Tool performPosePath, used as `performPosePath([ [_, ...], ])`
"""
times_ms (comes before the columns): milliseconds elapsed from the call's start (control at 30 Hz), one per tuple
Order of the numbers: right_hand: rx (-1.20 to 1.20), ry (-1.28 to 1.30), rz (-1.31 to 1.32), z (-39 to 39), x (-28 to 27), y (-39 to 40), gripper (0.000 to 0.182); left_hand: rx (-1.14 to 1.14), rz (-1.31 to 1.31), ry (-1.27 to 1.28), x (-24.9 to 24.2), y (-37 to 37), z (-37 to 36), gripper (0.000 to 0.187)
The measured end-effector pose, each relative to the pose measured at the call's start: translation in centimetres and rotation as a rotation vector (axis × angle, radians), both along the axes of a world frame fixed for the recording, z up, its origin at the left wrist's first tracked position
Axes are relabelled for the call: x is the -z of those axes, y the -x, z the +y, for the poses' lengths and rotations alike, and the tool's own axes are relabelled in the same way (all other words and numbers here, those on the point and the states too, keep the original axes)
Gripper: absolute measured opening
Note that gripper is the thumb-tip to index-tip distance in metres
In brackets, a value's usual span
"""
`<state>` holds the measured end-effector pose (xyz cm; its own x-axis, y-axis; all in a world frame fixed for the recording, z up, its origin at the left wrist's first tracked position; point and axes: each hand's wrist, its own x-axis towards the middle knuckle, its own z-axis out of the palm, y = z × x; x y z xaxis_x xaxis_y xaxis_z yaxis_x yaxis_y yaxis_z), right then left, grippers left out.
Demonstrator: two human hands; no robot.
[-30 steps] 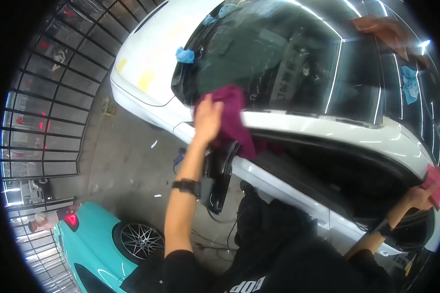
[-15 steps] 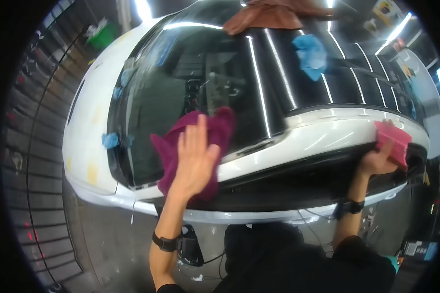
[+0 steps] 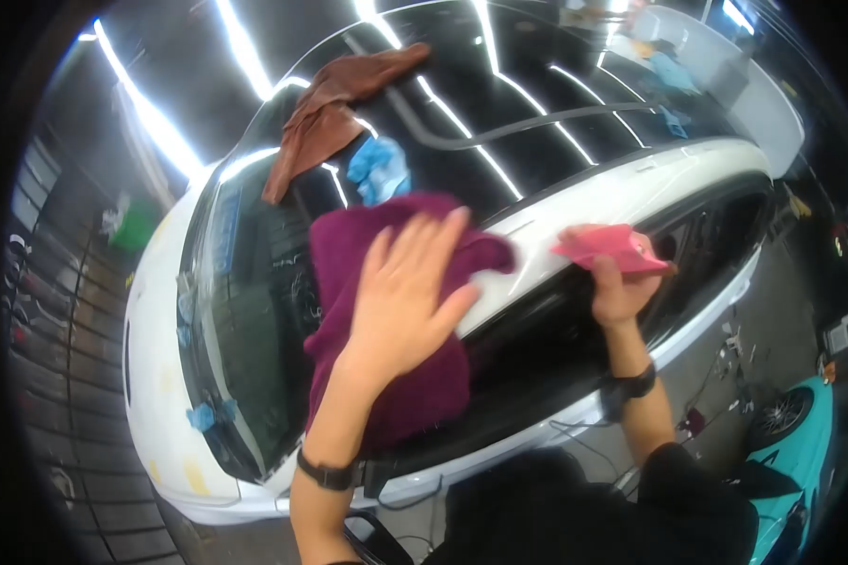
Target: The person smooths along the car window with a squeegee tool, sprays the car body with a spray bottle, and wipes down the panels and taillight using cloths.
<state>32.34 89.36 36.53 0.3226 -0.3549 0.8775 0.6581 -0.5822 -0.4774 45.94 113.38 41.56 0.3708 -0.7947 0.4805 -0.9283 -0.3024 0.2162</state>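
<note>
My left hand (image 3: 405,297) lies flat with spread fingers on a purple cloth (image 3: 339,273). The cloth spans the windshield's edge and the white roof pillar, and part of it hangs over the dark side window (image 3: 537,353). In my right hand (image 3: 622,299) is a flat pink squeegee (image 3: 612,247), gripped between thumb and fingers above the side of the car. Its exact shape is partly covered by the hand. A crumpled blue cloth (image 3: 379,171) sits on the black roof (image 3: 481,85), just beyond the purple cloth.
A brown leather-like cloth (image 3: 325,118) drapes over the front of the roof. Small blue pieces (image 3: 203,416) lie at the windshield's base by the white hood (image 3: 155,377). Cables (image 3: 584,435) run across the floor. A turquoise car (image 3: 801,452) stands at lower right.
My view has turned toward the rear of the car. The purple cloth and my left hand have shifted up from the windshield toward the roof. My right hand has come closer, holding the squeegee.
</note>
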Motion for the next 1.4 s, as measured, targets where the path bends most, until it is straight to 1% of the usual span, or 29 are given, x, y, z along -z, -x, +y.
performPosePath([
  [33, 0.192, 0.096, -0.066, -3.3, 0.3, 1.5, 0.022, -0.029, 0.051, 0.000, 0.0, 0.5, 1.6, 0.075],
  [67, 0.379, 0.194, -0.129, -6.8, 0.5, 2.7, 0.020, -0.073, 0.115, -0.076, 0.5, 1.1, 3.1, 0.082],
  [133, 0.280, -0.310, -0.354, -9.8, -2.4, 3.0, 0.017, -0.142, 0.173, -0.130, 1.5, 2.4, 6.0, 0.086],
  [200, 0.529, -0.267, -0.283, -15.5, -0.1, 2.4, 0.016, -0.136, 0.178, -0.115, 1.4, 2.8, 6.4, 0.084],
  [233, 0.520, -0.288, -0.289, -15.8, 0.6, 2.3, 0.016, -0.148, 0.166, -0.129, 1.1, 2.4, 6.1, 0.084],
  [300, 0.551, -0.323, -0.271, -16.6, 1.2, 1.6, 0.018, -0.036, 0.155, -0.193, 0.0, 1.6, 4.3, 0.081],
  [333, 0.520, -0.330, -0.312, -15.7, 0.0, 1.4, 0.018, -0.008, 0.149, -0.177, -0.5, 1.5, 3.4, 0.078],
  [400, 0.533, -0.329, -0.297, -15.8, 0.0, 1.6, 0.017, -0.016, 0.138, -0.198, -1.9, 1.4, 1.0, 0.075],
  [433, 0.528, -0.337, -0.299, -15.4, 0.0, 1.4, 0.017, -0.045, 0.051, -0.139, -1.6, 0.4, -0.1, 0.075],
  [500, 0.530, -0.309, -0.347, -14.7, -0.8, 1.1, 0.016, -0.156, 0.067, -0.067, -1.7, -2.8, -2.0, 0.072],
  [533, 0.473, -0.280, -0.297, -15.3, 0.1, 1.5, 0.013, -0.175, 0.078, -0.022, -1.9, -4.4, -2.6, 0.071],
  [567, 0.554, -0.373, -0.343, -15.4, 1.4, 0.9, 0.013, -0.176, 0.079, -0.046, -2.3, -5.0, -2.8, 0.072],
  [633, 0.400, -0.327, -0.361, -15.3, 1.0, 1.3, 0.023, -0.156, 0.080, -0.111, -2.6, -4.9, -3.6, 0.075],
  [667, 0.299, -0.349, -0.238, -16.7, 1.9, 2.2, 0.027, -0.112, 0.068, -0.178, -2.7, -3.8, -3.9, 0.076],
  [700, 0.245, -0.379, -0.074, -16.1, 0.1, 3.3, 0.028, -0.032, 0.079, -0.205, -2.6, -2.5, -3.5, 0.077],
  [733, 0.264, -0.376, -0.081, -16.5, -1.7, 4.8, 0.028, 0.023, 0.122, -0.229, -3.2, -0.4, -3.4, 0.080],
  [800, 0.164, -0.428, 0.303, -17.5, -5.9, 7.1, 0.032, 0.080, 0.103, -0.198, -2.8, 2.8, -2.8, 0.081],
  [867, 0.279, -0.408, 0.637, -20.1, -10.0, 8.7, 0.041, 0.033, 0.089, -0.177, -2.4, 3.8, -3.2, 0.080],
  [933, 0.385, -0.283, 0.771, -22.0, -12.5, 7.8, 0.044, -0.026, 0.079, -0.153, -2.4, 4.0, -3.5, 0.079],
  [967, 0.326, -0.225, 0.892, -23.7, -13.3, 7.1, 0.045, -0.036, 0.074, -0.125, -2.5, 3.7, -3.8, 0.077],
  [1000, 0.318, -0.219, 0.889, -24.6, -13.8, 6.1, 0.045, -0.046, 0.069, -0.097, -2.4, 3.6, -3.9, 0.075],
  [1067, 0.251, -0.027, 0.991, -25.6, -15.0, 3.5, 0.045, -0.060, 0.088, -0.067, -2.4, 3.5, -4.0, 0.073],
  [1100, 0.296, 0.009, 1.103, -25.6, -16.1, 2.4, 0.045, -0.059, 0.083, -0.059, -2.4, 3.4, -4.0, 0.072],
  [1133, 0.282, 0.014, 1.105, -25.7, -16.6, 0.6, 0.045, -0.056, 0.077, -0.050, -2.4, 3.4, -4.0, 0.071],
  [1200, 0.103, 0.037, 1.208, -25.8, -17.1, -3.0, 0.041, -0.061, 0.082, -0.046, -2.2, 3.1, -3.9, 0.070],
  [1267, -0.041, 0.086, 1.093, -24.1, -16.6, -7.3, 0.047, -0.055, 0.098, -0.018, -2.0, 2.7, -3.8, 0.069],
  [1333, -0.353, -0.095, 0.947, -22.4, -16.9, -9.9, 0.052, -0.045, 0.098, -0.022, -2.1, 2.5, -2.9, 0.067],
  [1367, -0.284, -0.135, 0.934, -21.5, -18.2, -9.1, 0.052, -0.047, 0.166, 0.019, -2.0, 2.4, -2.1, 0.067],
  [1400, -0.336, -0.236, 0.838, -22.6, -18.0, -9.5, 0.049, -0.052, 0.242, 0.062, -1.5, 2.4, -1.0, 0.066],
])
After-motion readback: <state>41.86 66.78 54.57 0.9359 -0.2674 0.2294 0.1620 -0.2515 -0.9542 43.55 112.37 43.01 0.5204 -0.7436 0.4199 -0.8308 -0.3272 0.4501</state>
